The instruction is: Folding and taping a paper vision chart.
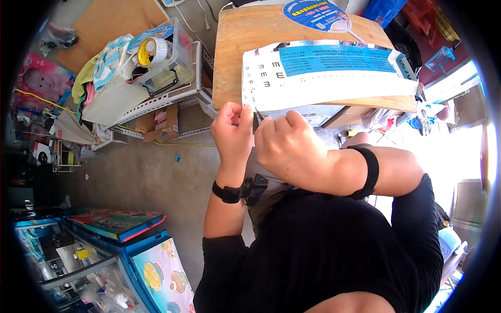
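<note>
A long white eye chart (323, 89) with rows of black E-shaped symbols and a blue printed panel lies along the table, its near edge hanging slightly past the tabletop. At the chart's near left corner, my left hand (233, 125) is closed, thumb and fingers pinching the paper. Right beside it my right hand (287, 138) is curled into a fist, knuckles up, just below the chart's edge. A thin dark sliver shows between the two hands; what my right fingers grip is hidden behind the hand.
The wooden table (229, 57) bears a blue hand fan (315, 14) at its far side. To the left, a metal rack (195, 86) carries a clear plastic bin (175, 57), a tape roll (152, 51) and cloths. A blue-framed cabinet (125, 255) stands at lower left.
</note>
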{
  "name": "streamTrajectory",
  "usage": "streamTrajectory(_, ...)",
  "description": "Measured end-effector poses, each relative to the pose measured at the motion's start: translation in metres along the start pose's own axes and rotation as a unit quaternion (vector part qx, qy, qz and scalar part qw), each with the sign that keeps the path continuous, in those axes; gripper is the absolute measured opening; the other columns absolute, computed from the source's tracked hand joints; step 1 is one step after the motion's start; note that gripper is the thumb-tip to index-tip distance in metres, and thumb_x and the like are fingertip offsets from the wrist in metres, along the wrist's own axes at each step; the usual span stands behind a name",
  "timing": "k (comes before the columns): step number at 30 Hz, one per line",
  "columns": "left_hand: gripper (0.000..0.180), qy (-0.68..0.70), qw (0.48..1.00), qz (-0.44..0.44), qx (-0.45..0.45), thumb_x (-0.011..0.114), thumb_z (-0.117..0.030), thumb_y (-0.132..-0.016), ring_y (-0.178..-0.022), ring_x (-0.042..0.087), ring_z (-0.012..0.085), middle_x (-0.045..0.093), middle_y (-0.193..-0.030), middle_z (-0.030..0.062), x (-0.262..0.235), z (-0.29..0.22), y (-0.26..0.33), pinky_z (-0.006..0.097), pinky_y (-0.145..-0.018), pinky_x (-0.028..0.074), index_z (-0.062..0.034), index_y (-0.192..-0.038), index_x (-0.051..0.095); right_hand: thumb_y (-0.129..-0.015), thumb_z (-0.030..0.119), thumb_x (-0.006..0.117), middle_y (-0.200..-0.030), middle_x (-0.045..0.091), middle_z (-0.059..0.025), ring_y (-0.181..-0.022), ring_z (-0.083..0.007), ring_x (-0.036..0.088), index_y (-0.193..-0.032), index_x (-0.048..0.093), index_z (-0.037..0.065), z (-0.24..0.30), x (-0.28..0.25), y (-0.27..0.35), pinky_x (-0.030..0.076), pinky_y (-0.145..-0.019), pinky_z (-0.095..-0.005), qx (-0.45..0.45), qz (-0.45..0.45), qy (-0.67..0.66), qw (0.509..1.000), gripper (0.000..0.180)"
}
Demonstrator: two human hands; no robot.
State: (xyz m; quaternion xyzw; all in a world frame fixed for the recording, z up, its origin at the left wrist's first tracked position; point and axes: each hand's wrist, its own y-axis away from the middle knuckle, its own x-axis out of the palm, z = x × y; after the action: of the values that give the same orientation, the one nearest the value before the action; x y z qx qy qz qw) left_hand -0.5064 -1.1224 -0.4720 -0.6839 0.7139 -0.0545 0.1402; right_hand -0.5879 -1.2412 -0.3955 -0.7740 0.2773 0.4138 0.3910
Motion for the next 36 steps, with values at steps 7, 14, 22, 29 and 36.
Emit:
streamTrajectory(7,0.022,-0.001,1.0,0.001,0.022,0.068,-0.013,-0.087,-0.054,0.048,0.0064,0.059,-0.061,0.0026,-0.003,0.008,-0.002,0.024,-0.051,0.041,0.0003,-0.074,0.057,-0.064,0.011,0.062,-0.062,0.047,-0.0012,-0.055,-0.0162,0.049,-0.076,0.059,0.002,-0.01,-0.001,0.006,0.037,-0.054,-0.0294,-0.006,-0.008,-0.045,0.999,0.014)
streamTrajectory(14,0.018,-0.046,0.995,-0.052,0.078,0.067,-0.014,-0.089,-0.059,0.054,0.0091,0.06,-0.064,0.0035,-0.012,0.031,-0.014,0.027,-0.055,0.044,0.0007,-0.081,0.06,-0.078,0.017,0.072,-0.065,0.051,-0.0006,-0.059,-0.0169,0.054,-0.1,0.061,-0.001,-0.048,-0.023,0.048,0.039,-0.058,-0.0308,0.046,-0.054,-0.081,0.994,0.03)
streamTrajectory(22,0.018,-0.132,0.987,-0.021,0.093,0.066,-0.009,-0.09,-0.063,0.055,0.0102,0.065,-0.079,0.0058,-0.023,0.027,-0.039,0.027,-0.06,0.047,0.0025,-0.101,0.058,-0.074,0.009,0.075,-0.086,0.059,-0.0064,-0.083,-0.0279,0.058,-0.097,0.063,0.009,-0.157,-0.007,0.155,0.045,-0.075,-0.0395,0.323,-0.19,-0.013,0.927,0.026)
streamTrajectory(29,0.029,-0.206,0.968,-0.03,0.142,0.066,-0.008,-0.086,-0.057,0.052,0.0131,0.067,-0.082,0.0068,-0.001,0.005,-0.041,0.029,-0.057,0.046,-0.0005,-0.112,0.056,-0.094,0.012,0.055,-0.102,0.061,-0.0186,-0.096,-0.0363,0.06,-0.111,0.063,0.001,-0.24,0.01,0.3,0.047,-0.085,-0.0396,0.582,-0.168,0.027,0.795,0.022)
streamTrajectory(36,0.027,-0.338,0.932,-0.08,0.104,0.063,-0.008,-0.088,-0.062,0.056,0.0151,0.068,-0.085,0.0085,-0.019,0.0,-0.033,0.032,-0.06,0.047,-0.0063,-0.115,0.058,-0.09,0.009,0.057,-0.1,0.061,-0.0187,-0.094,-0.0355,0.061,-0.11,0.064,-0.002,-0.263,0.054,0.287,0.048,-0.083,-0.0386,0.563,-0.12,-0.099,0.812,0.023)
